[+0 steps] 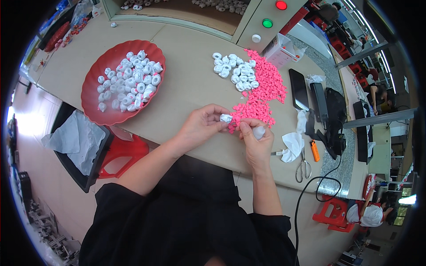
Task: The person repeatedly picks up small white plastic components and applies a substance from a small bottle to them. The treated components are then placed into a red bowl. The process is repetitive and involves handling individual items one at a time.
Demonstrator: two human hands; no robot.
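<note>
A beige worktable (186, 84) fills the view — red plastic stools (122, 153) below, pale floor (40, 168) at left.

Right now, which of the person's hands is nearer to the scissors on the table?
Right. The right hand is just up and left of the scissors, holding a small white piece. The left hand is farther left, beyond the right hand.

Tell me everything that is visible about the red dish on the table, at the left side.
The red dish is a shallow, shell-shaped tray with a scalloped rim, and it looks like glossy plastic. It lies flat on the beige table, close to the front edge, with its lower rim near a red stool below. Small white pieces fill its upper right part; the lower left stays bare. No hand touches it.
</note>
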